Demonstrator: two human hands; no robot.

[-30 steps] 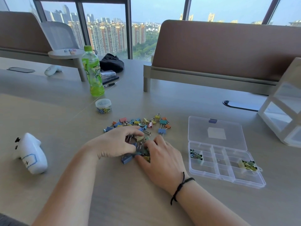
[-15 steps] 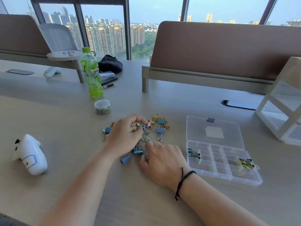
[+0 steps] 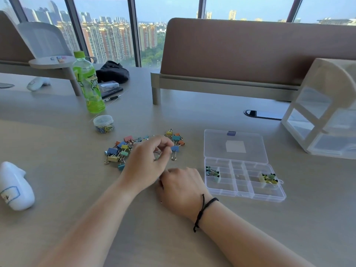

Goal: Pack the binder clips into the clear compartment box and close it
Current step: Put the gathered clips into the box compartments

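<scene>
Nearest to the camera, two bare forearms come in from the bottom of the frame onto the table [image 3: 57,189]. The right hand [image 3: 183,191] lies low in the middle, back side up, with a black cord bracelet [image 3: 202,211] on the wrist; its fingers are curled under, and I cannot tell if they hold something. The left hand [image 3: 146,162] is just above it, raised a little, and its fingertips pinch a small clip with wire handles that hang down below them.

At the lower left edge lies a white rounded object [image 3: 15,187] with a blue-framed label. Right of the hands is the clear box [image 3: 244,191], lying open and flat: the lid [image 3: 235,146], with a blue latch and a pale sticker, is folded back toward the far side. The tray is divided in many small compartments. One at its left end holds greenish clips and one at the right end holds yellow-green clips.

Behind the left hand, the binder clips [image 3: 123,149] are scattered in a loose pile at the centre of the frame: small, in blue, yellow, green, pink and orange, with silver wire handles.

Farther, up and left, stand a small round jar [image 3: 103,123] and a green bottle [image 3: 87,83]. At the right edge stands a white drawer unit [image 3: 323,112].
</scene>
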